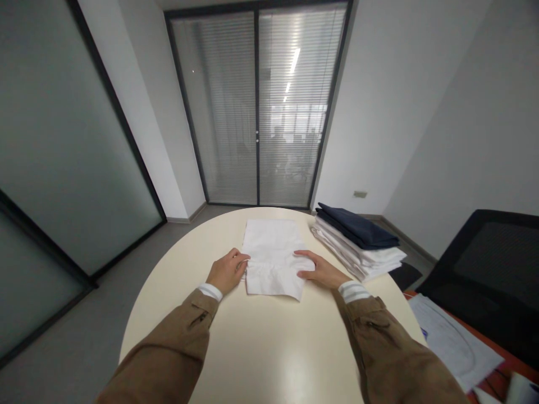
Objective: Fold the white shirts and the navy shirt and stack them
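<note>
Two hands (pixel 273 270) are set on the white cloth (pixel 273 255), which is laid at the table's (pixel 256 348) far side: left narrow, edge pinched; right open, pressed flat. Folded stack (pixel 357 249) is kept right of the cloth.

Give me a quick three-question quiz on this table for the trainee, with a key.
1. Which is nearer the folded stack: the left hand or the right hand?
2. True or false: a navy folded cloth lies on top of white folded fabric.
3. What colour is the cloth between the two hands?

Key: 1. right hand; 2. true; 3. white.
</note>
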Action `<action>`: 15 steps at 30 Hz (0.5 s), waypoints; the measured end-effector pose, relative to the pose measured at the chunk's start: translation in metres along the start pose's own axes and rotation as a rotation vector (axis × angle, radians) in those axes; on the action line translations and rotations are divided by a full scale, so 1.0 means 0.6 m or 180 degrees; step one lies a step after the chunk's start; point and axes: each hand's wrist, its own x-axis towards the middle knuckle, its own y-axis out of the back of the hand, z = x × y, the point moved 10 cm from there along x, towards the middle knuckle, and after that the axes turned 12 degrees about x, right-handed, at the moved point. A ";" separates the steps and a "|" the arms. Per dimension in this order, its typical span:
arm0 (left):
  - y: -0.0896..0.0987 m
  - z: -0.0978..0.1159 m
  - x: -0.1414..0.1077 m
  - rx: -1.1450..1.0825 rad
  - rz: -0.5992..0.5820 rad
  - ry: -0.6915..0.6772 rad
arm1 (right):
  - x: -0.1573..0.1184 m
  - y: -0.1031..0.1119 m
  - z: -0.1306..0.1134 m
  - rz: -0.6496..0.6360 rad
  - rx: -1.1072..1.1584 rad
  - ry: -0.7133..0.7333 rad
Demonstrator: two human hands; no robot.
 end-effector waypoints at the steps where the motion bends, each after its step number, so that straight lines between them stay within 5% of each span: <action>1: -0.004 -0.006 -0.001 0.0085 -0.0137 0.0137 | 0.000 -0.003 -0.003 -0.0063 -0.0039 0.0043; 6: -0.021 -0.029 -0.007 -0.0084 -0.0469 0.0666 | 0.000 -0.014 0.002 -0.0301 0.0015 -0.0066; 10: -0.034 -0.033 -0.008 -0.1318 -0.0287 0.0896 | 0.001 -0.017 0.007 -0.0334 0.0139 -0.0116; 15: -0.098 -0.065 -0.021 -0.2801 -0.0513 0.1749 | -0.001 -0.019 0.008 -0.0310 0.0200 -0.0142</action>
